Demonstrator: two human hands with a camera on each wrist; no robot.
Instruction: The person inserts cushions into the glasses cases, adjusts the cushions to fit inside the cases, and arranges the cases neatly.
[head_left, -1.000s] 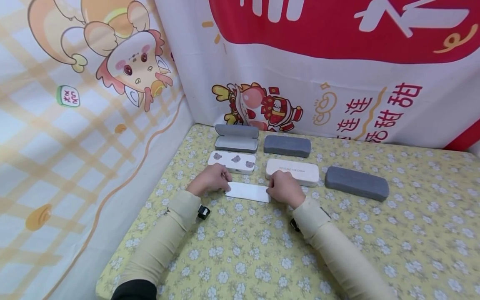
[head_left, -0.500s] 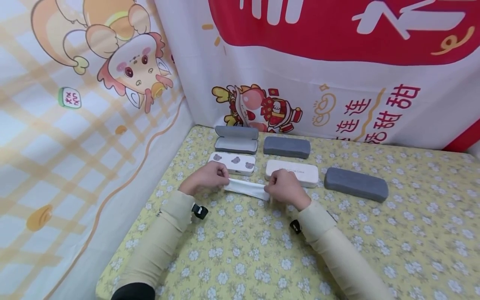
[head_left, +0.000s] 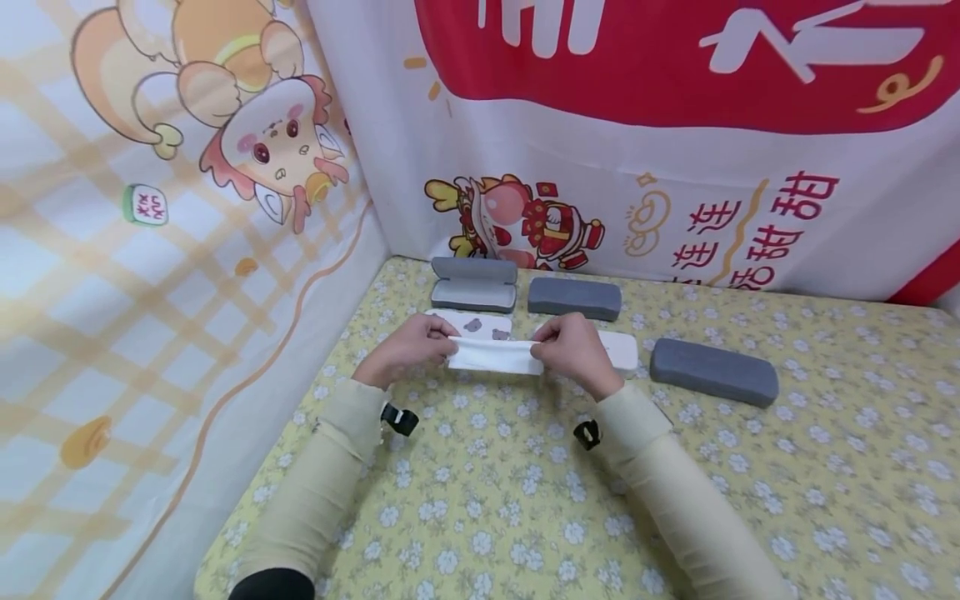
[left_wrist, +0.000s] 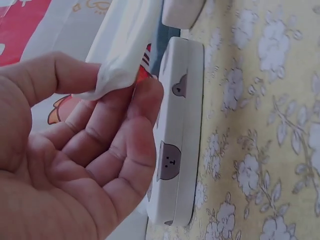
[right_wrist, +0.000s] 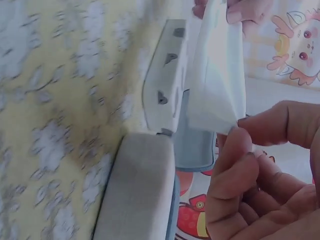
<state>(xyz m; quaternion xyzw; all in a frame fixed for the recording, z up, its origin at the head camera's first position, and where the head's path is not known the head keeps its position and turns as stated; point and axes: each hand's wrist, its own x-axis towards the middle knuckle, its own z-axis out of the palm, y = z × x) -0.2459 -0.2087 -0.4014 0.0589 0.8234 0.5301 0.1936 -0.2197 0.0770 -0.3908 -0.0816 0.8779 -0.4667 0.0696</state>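
A folded white cloth [head_left: 495, 357] is stretched level between both hands, lifted in front of the cases. My left hand [head_left: 415, 343] pinches its left end between thumb and fingers; the left wrist view shows the cloth [left_wrist: 122, 47] bunched at the grip. The right hand [head_left: 577, 354] pinches the opposite end, and in the right wrist view the cloth [right_wrist: 217, 75] hangs flat from thumb and forefinger. Behind it, partly covered, lies a white glasses case [left_wrist: 175, 145] with grey bear heads. A plain white glasses case [head_left: 621, 352] is mostly hidden behind the right hand.
At the back left stands an open grey glasses case [head_left: 474, 294], with a closed grey case [head_left: 574, 298] beside it. Another closed grey case [head_left: 712, 371] lies to the right. A flowered yellow tablecloth [head_left: 480, 500] covers the table; printed curtains [head_left: 420, 125] hang behind and left.
The cloth, flat on the table a second ago, has been raised by both hands and moved away from the body. It now overlaps the bear case. The cases have stayed put.
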